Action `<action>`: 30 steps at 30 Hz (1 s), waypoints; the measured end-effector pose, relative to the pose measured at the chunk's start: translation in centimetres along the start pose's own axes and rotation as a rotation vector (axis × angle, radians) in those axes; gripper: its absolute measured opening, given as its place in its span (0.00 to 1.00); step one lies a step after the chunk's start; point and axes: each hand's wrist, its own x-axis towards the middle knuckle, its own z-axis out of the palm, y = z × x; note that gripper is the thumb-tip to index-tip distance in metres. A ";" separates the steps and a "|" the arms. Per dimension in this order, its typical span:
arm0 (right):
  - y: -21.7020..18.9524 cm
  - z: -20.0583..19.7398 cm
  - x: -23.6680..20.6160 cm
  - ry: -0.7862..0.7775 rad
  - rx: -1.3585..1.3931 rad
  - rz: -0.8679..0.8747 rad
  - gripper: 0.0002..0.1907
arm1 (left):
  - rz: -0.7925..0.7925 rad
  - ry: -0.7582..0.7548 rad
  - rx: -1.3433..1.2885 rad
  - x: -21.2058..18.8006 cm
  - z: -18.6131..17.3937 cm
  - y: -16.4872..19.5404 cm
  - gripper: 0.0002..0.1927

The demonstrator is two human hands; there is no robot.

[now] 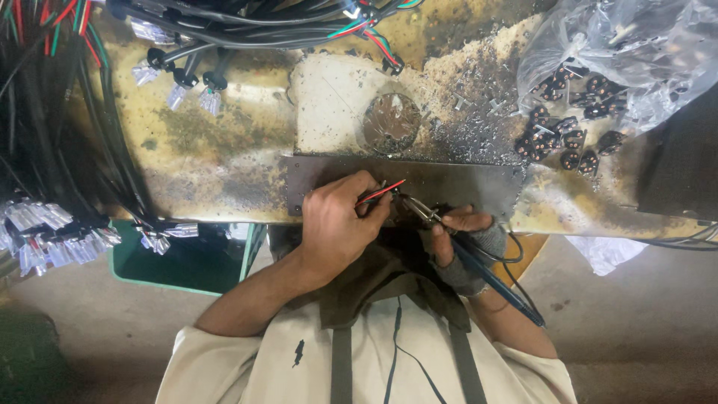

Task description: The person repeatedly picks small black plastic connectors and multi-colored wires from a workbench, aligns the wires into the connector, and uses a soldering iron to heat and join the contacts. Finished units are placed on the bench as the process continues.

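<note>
Scorched bench [209, 142], solder debris at 12 o'clock. Left hand [336, 224] pinches red-black wires [380, 192]; right hand [460, 232] clamps soldering iron [479, 269]. Risk: tip slips, burning fingers.

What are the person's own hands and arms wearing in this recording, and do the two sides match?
They do not match. The left hand is bare, and its forearm is uncovered up to a pale cream sleeve. The right hand wears a grey knitted fingerless glove that leaves the fingers bare, with an uncovered forearm behind it.
</note>
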 end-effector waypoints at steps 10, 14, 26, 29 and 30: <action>-1.4 0.0 0.6 -0.006 -0.045 0.051 0.12 | 0.007 -0.003 -0.001 -0.1 0.1 -0.2 0.10; -0.9 0.4 1.7 -0.017 -0.132 -0.257 0.16 | 0.032 0.017 0.007 -0.1 0.1 -0.1 0.10; -2.9 2.2 3.2 0.031 -0.089 -0.060 0.14 | 0.077 0.019 0.014 -0.4 -0.1 -0.4 0.12; -3.0 3.3 5.0 -0.085 -0.542 -0.197 0.09 | 0.097 -0.003 0.016 -0.3 0.0 -0.4 0.11; -3.0 3.6 5.3 -0.139 -0.722 -0.233 0.07 | 0.103 -0.005 0.019 -0.3 -0.1 -0.4 0.11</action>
